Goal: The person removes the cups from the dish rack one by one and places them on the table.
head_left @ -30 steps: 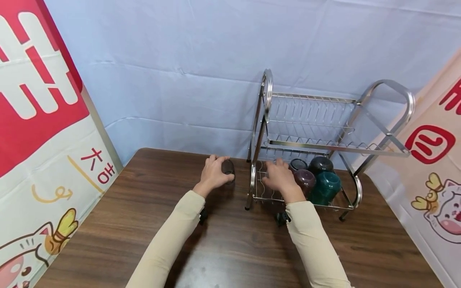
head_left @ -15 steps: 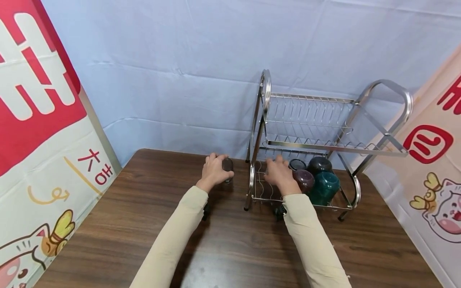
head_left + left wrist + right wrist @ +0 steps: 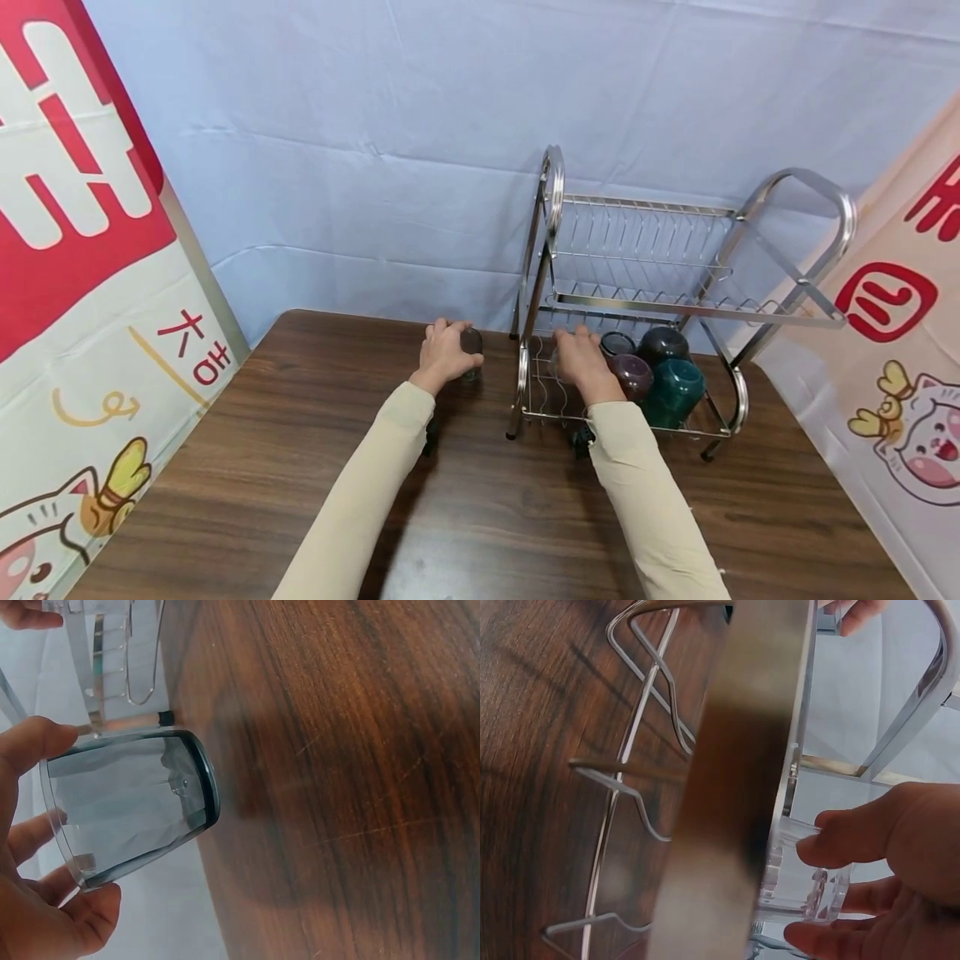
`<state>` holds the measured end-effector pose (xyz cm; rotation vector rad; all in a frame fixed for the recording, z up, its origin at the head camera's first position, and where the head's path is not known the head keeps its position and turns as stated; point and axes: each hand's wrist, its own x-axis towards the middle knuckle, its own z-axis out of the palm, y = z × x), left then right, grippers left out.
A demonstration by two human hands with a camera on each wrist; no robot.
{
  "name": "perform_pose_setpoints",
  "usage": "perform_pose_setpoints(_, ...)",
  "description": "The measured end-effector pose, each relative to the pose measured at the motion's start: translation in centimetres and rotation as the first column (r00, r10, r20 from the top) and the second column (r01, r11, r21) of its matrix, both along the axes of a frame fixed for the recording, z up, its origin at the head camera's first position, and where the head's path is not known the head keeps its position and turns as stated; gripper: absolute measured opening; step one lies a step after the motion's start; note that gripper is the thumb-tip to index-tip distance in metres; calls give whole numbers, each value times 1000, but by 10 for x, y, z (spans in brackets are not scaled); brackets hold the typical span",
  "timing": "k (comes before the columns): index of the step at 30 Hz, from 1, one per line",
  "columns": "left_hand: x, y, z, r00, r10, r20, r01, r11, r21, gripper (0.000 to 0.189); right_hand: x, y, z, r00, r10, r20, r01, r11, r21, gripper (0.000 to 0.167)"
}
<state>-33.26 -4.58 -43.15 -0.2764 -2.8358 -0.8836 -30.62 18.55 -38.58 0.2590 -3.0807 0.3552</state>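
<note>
My left hand (image 3: 446, 357) grips a smoky grey drinking glass (image 3: 124, 799) near its rim, thumb on one side and fingers on the other. The glass is upright, its thick base close over the table left of the rack. My right hand (image 3: 585, 365) reaches into the lower tier of a metal dish rack (image 3: 522, 367). Its thumb and fingers hold a clear glass (image 3: 795, 874), partly hidden behind the rack's front rail (image 3: 727, 780) in the right wrist view. Beside that hand stand a purple glass (image 3: 630, 377) and a teal glass (image 3: 677, 392), both upside down.
Behind those two are a black glass (image 3: 663, 343) and a smaller dark-rimmed glass (image 3: 618, 342), also on the lower tier. The rack's upper tier (image 3: 645, 283) has wire plate slots. A brown wooden table (image 3: 480, 517) runs back to a pale cloth backdrop (image 3: 360, 167).
The left hand still holds the grey glass, with only a slight shift. The right hand has edged slightly right within the rack, and more of the clear glass shows. The view has turned a little.
</note>
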Motion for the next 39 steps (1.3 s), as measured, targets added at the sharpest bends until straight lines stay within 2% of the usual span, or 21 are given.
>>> perform_pose_setpoints(9, -3, 3, -5, 999, -2, 33, 4, 999, -45, 63, -1, 0, 1, 999, 17, -28, -17, 1000, -10, 34)
perform_pose_setpoints(20, -5, 6, -4, 999, -28, 46, 32, 996, -81, 74, 0, 0, 6, 999, 29, -25, -29, 1000, -2, 34)
perform_pose_setpoints(25, 2, 2, 5, 998, -39, 43, 42, 996, -77, 76, 4, -2, 16, 996, 84, -31, -84, 996, 24, 27)
perform_pose_setpoints(29, 4, -1, 9, 999, -37, 39, 40, 996, -79, 75, 8, -2, 24, 992, 115, -47, -114, 993, 40, 29)
perform_pose_setpoints(34, 10, -3, 13, 998, -52, 20, 53, 995, -87, 72, 8, -1, 25, 990, 131, -48, -128, 990, 52, 30)
perform_pose_setpoints(39, 24, -7, 15, 998, -68, -13, 67, 994, -82, 67, 17, -4, 24, 986, 154, -60, -150, 987, 63, 32)
